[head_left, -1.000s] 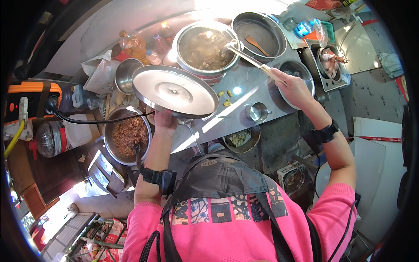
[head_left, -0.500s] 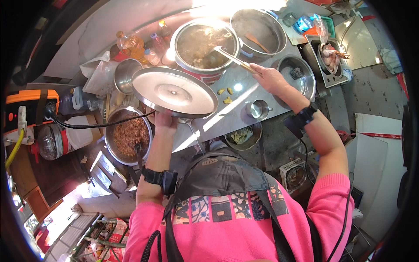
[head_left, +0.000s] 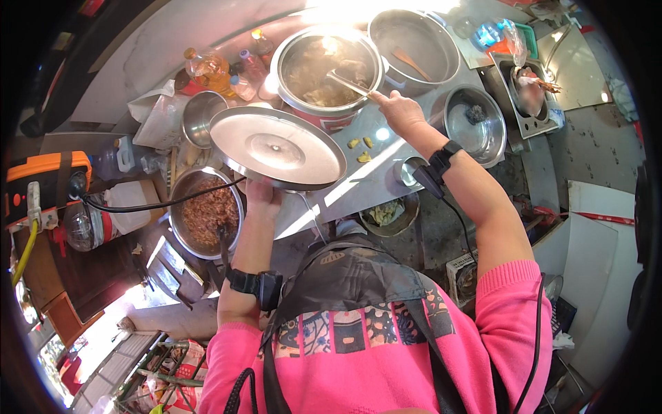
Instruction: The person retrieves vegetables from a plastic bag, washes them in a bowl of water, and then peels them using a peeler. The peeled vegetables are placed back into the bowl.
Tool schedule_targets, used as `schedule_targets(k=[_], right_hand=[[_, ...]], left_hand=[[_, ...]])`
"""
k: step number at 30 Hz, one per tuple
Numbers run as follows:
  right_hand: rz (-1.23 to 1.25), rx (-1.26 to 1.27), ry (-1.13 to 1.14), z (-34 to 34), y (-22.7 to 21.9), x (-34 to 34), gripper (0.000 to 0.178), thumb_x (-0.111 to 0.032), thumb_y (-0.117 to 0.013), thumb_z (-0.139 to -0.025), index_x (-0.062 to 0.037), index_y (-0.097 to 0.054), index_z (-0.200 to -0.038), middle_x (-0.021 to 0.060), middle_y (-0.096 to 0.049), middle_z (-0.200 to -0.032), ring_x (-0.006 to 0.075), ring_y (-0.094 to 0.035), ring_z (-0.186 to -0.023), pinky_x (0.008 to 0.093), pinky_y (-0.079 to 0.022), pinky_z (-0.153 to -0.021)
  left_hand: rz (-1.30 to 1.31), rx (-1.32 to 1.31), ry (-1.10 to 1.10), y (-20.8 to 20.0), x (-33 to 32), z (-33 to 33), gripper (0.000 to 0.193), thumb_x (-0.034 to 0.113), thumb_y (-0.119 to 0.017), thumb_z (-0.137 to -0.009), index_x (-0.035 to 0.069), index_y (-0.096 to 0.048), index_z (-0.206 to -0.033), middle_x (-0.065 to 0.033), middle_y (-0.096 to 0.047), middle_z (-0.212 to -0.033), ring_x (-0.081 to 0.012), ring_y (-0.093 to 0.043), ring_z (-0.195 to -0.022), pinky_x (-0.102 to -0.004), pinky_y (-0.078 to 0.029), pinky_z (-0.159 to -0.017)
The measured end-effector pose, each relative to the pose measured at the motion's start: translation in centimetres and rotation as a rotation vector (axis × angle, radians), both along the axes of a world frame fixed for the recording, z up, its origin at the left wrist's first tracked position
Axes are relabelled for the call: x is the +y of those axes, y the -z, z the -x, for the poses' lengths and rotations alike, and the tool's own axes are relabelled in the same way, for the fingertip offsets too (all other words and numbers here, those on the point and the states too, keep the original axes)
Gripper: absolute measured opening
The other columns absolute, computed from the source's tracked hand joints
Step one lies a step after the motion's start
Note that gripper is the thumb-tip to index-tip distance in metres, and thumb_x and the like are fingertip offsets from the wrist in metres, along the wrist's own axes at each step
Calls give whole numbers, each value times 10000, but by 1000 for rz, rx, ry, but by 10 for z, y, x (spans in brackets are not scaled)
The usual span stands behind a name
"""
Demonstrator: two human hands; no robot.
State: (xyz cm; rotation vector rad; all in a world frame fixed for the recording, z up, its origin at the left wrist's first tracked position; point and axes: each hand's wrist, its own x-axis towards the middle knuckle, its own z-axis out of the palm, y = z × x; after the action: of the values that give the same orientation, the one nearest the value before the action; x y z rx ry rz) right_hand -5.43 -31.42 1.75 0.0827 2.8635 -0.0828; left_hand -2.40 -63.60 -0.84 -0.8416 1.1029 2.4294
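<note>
My left hand [head_left: 263, 195] is closed on the underside of a large round steel pot lid [head_left: 238, 134], tilted beside the pot; the lid hides most of its fingers. My right hand [head_left: 401, 114] grips the wooden end of a long-handled metal cooking utensil [head_left: 356, 85]. Its head is down in a steaming steel pot [head_left: 276, 81] of broth with pieces in it, so I cannot tell whether it is a ladle or a spatula. Pale chunks [head_left: 352, 69] show at the broth's surface.
A wide pan [head_left: 452, 52] with a wooden spatula [head_left: 412, 63] stands behind right. Right of my right hand is a steel basin [head_left: 498, 131] with a scourer [head_left: 474, 114]. A metal cup [head_left: 408, 172] stands near the counter edge. A bowl of reddish food [head_left: 207, 214] is left. Oil bottles [head_left: 210, 72] stand behind.
My right hand has moved left and toward the pot, pushing the utensil further over the broth. The left hand and lid stay almost in place.
</note>
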Motion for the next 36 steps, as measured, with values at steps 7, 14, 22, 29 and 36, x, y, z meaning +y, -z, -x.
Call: schedule_targets(k=[7,14,22,29,36], right_hand=[[101,-118,79,8,3,10,352,-181,-435,-879,-215,-482,-1226,140,-613,-994,294,-610,-908,407,-488,-772],[479,-479,373,43,-24,36,306,-324,-436,-909,-136,-574,-1108,61,-500,-668,135,-477,-515,290,-413,-430],[1142,-707,857,43,-7,48,237,-322,-416,-942,-101,-450,-861,6,-401,-660,44,-305,-423,177,-232,-356],[1830,-777,1109,22,38,9,150,-227,-374,-958,-83,-409,-932,24,-461,-666,36,-359,-420,172,-261,-346],[2195,-822,1242,-14,43,25,242,-285,-373,-961,-48,-422,-942,50,-495,-692,30,-396,-433,157,-280,-349]], left_hand=[[23,24,55,-7,14,-8,401,268,-465,-907,114,-395,-1271,-26,-475,-1244,-197,-475,-1134,-351,-404,-965],[-15,20,56,-10,2,-25,433,316,-459,-905,118,-393,-1284,-28,-479,-1256,-195,-474,-1144,-350,-401,-970],[-53,121,51,-10,0,-39,469,297,-503,-890,74,-389,-1286,-54,-497,-1238,-205,-509,-1111,-338,-442,-933],[-66,35,62,-19,8,-38,512,320,-551,-858,91,-394,-1288,-43,-494,-1246,-194,-490,-1134,-341,-413,-963],[-54,-12,25,-17,11,-37,492,330,-518,-875,103,-387,-1291,-38,-489,-1253,-195,-484,-1142,-340,-408,-970]])
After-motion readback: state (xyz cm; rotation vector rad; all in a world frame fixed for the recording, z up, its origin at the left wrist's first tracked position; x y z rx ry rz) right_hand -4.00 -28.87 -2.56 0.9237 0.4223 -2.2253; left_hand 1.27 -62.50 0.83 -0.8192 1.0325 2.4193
